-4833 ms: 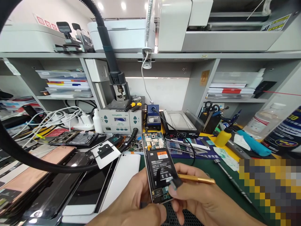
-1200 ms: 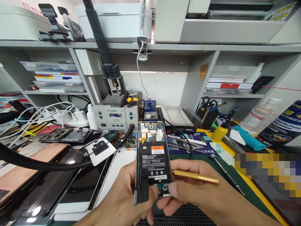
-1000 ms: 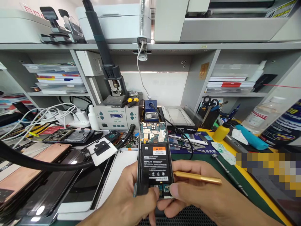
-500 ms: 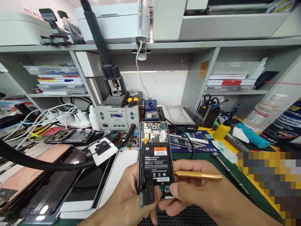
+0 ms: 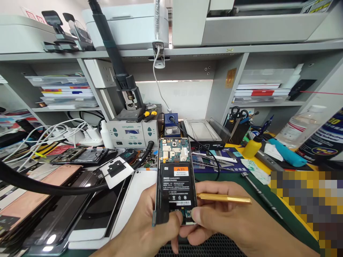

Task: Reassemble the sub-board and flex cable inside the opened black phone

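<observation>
An opened phone (image 5: pixel 174 178) with its back cover off stands tilted in front of me, its black battery and green circuit board showing. My left hand (image 5: pixel 142 221) grips the phone's lower left edge, the thumb pressing a black flex strip (image 5: pixel 160 214) against the bottom. My right hand (image 5: pixel 227 225) pinches at the phone's lower right corner, and a gold-coloured tool (image 5: pixel 223 198) lies held between its fingers, pointing right.
A white phone (image 5: pixel 107 217) and several dark screens lie at the left. A hot-air station (image 5: pixel 131 132), a black hose (image 5: pixel 40 184), a heating plate (image 5: pixel 202 132), a yellow bottle (image 5: pixel 252 148), scissors in a cup (image 5: pixel 238 117) and a black screwdriver (image 5: pixel 261 194) sit around a green mat (image 5: pixel 241 185).
The phone has straightened from tilted left to nearly upright. The black flex strip has moved from under my right fingers to under my left thumb at the phone's lower left.
</observation>
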`<act>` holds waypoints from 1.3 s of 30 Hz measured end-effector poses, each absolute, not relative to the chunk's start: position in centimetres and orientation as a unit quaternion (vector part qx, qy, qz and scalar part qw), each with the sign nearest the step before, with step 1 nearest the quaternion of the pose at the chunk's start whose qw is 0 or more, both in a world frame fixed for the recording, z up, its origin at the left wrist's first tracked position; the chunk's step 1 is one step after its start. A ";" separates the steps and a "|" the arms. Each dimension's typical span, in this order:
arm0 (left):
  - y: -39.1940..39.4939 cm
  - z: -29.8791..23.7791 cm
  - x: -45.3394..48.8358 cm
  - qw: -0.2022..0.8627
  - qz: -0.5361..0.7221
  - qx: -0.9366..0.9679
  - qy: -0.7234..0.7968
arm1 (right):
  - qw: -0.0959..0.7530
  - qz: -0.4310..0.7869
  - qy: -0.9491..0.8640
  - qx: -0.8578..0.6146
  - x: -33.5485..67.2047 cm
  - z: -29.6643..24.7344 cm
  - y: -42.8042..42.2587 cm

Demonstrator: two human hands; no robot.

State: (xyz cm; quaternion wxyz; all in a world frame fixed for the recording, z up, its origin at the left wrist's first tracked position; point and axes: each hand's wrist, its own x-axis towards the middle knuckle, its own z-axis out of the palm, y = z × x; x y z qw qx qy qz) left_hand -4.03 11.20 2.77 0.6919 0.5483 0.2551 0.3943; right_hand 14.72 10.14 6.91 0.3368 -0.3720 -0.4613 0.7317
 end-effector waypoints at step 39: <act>10.2 3.8 -3.3 0.644 0.405 0.490 0.424 | 0.373 0.755 -0.415 -0.344 14.8 6.8 9.9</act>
